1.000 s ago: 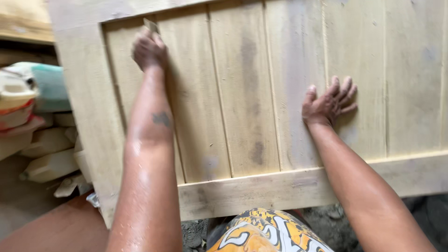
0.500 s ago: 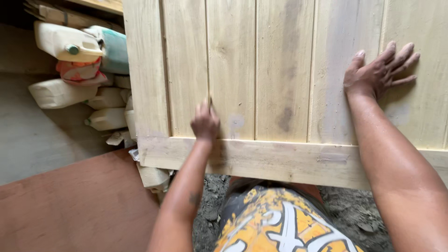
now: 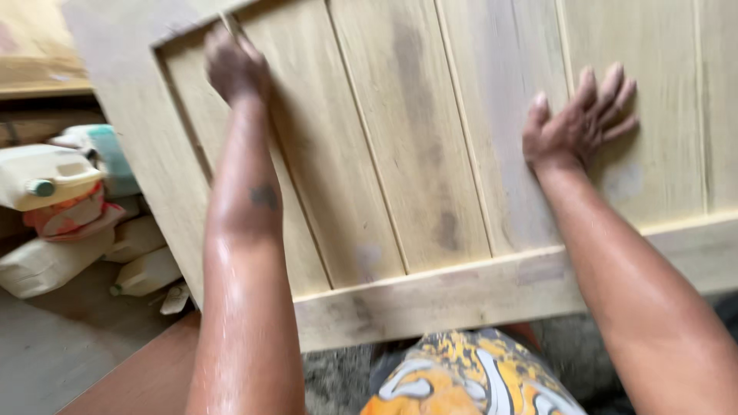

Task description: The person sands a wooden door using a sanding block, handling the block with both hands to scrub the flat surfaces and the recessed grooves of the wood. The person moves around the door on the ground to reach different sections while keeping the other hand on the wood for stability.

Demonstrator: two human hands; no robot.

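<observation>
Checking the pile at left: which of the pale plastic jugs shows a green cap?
The topmost jug, lying on its side beside the wooden panel, with its green cap facing the camera. The lower jugs show no green cap.

Both forearms are bare and sleeveless, glistening wet. The left forearm [image 3: 246, 230] carries a small dark mark, perhaps a tattoo. At bottom centre, yellow, black and white patterned shorts [image 3: 469, 380].

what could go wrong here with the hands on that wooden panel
1. The left hand works a small tool, barely visible, along a groove near the top corner of the pale wooden slatted panel; a slip might gouge the board or nick a finger.
2. Only the right hand, pressed flat, steadies the panel, so it may shift under pressure.
</observation>
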